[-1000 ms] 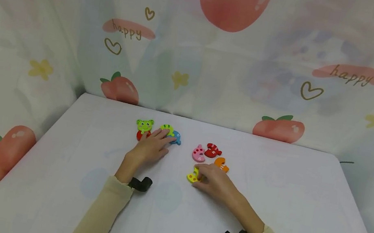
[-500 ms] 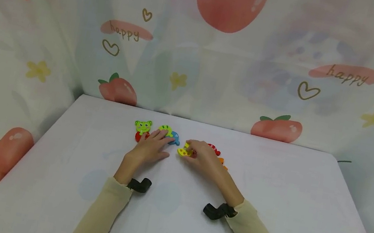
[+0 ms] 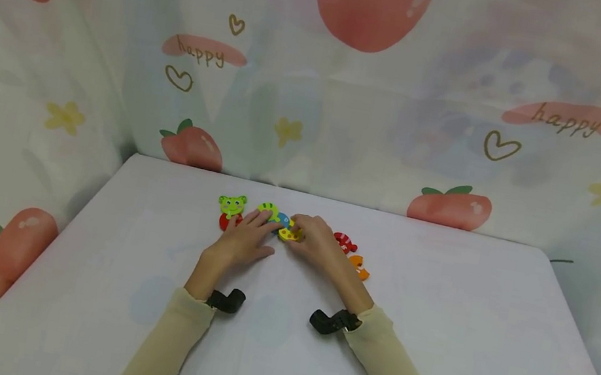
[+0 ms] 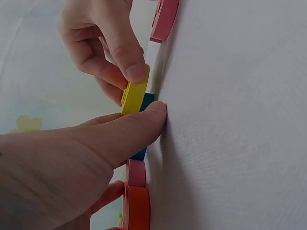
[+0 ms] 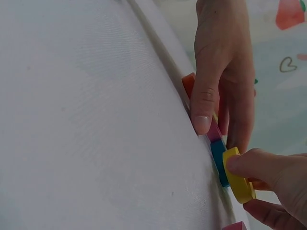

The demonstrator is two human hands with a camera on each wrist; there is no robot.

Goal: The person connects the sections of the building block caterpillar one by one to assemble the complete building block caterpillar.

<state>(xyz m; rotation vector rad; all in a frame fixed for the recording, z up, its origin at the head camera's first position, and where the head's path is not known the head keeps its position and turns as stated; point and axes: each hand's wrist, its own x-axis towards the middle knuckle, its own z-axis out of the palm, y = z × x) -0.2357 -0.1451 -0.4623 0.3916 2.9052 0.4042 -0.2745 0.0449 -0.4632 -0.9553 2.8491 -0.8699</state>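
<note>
My right hand pinches a yellow, dotted, curved puzzle piece between thumb and fingers. In the right wrist view the yellow piece is tilted against the edge of a blue piece; whether they interlock cannot be told. My left hand rests with extended fingers over the joined row, its thumb beside the blue piece in the left wrist view. That row includes a green frog-like head, a red piece and a green striped piece, partly covered by the fingers.
To the right of my right hand lie a red striped piece and an orange piece. All sit on a white-covered table, near its back edge. A printed curtain hangs behind.
My right hand has carried the yellow piece left and away from me, up to the blue piece. It now covers the pink dotted piece in the head view. My left hand has stayed in place.
</note>
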